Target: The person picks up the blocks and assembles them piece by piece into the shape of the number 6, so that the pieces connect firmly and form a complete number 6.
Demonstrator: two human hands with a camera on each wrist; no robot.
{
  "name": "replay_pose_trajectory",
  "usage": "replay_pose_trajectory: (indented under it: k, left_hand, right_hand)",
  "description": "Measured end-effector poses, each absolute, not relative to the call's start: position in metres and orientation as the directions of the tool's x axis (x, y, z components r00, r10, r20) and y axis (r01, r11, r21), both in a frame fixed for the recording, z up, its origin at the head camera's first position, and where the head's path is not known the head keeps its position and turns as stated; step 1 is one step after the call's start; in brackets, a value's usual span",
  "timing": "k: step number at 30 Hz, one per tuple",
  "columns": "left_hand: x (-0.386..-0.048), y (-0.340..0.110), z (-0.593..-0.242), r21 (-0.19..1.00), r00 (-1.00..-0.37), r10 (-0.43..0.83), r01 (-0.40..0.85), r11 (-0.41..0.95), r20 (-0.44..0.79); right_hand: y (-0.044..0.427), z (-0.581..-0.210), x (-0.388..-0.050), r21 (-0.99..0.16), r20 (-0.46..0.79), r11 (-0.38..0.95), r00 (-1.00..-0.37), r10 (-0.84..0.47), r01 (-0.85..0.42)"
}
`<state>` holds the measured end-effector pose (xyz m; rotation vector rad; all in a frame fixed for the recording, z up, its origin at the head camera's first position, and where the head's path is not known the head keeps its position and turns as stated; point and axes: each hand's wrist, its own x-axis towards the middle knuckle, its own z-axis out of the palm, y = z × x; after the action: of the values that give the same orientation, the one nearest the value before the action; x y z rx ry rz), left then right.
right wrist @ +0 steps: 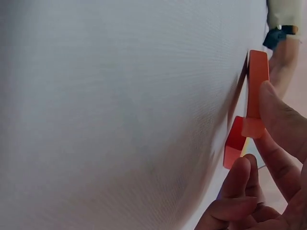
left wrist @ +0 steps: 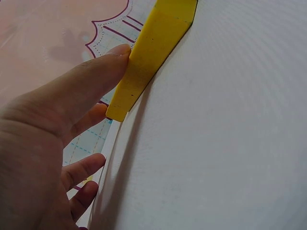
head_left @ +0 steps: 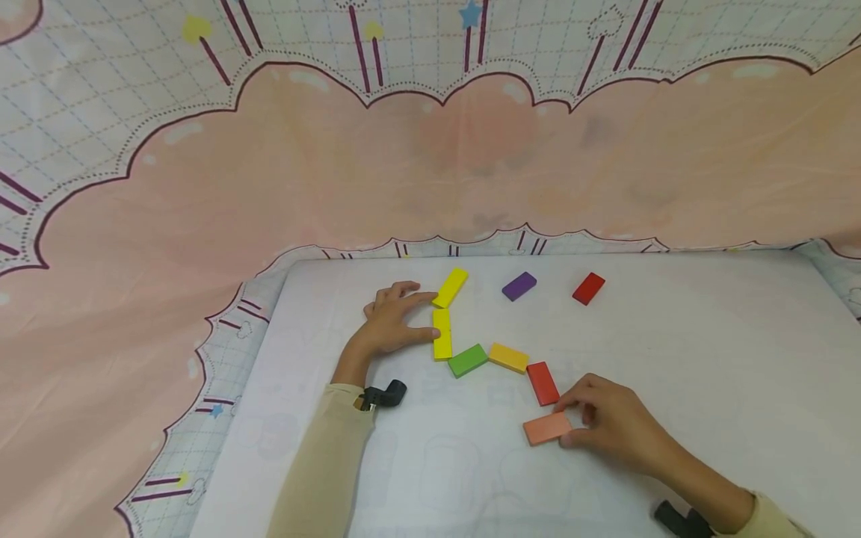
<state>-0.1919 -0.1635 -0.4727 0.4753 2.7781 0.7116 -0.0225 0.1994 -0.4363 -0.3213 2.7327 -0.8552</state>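
Note:
At the left end of a bent row of small rectangular blocks, my left hand (head_left: 390, 321) has its index finger extended to the upper yellow block (head_left: 451, 288). Its thumb touches the side of the lower yellow block (head_left: 442, 334). From there the row runs through a green block (head_left: 468, 361), an amber block (head_left: 507, 357) and a red block (head_left: 542, 384). My right hand (head_left: 615, 426) pinches a light orange block (head_left: 545, 429) between thumb and index finger, just below the red one. The right wrist view shows the thumb on this orange block (right wrist: 258, 81).
A purple block (head_left: 519, 286) and another red block (head_left: 588, 288) lie apart near the far side of the white tabletop (head_left: 706, 336). Behind the table hangs a patterned pink cloth (head_left: 471, 164). Black camera mounts sit at both wrists.

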Motion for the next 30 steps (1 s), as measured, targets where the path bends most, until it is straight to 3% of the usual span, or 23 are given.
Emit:
replay_pose_trajectory:
  k: [30]
  left_hand:
    - [-0.192, -0.164, -0.472, 0.497, -0.920, 0.364, 0.250, 0.831, -0.144]
  right_hand:
    - [0.185, -0.441, -0.026, -0.612, -0.154, 0.763, -0.914, -0.374, -0.210]
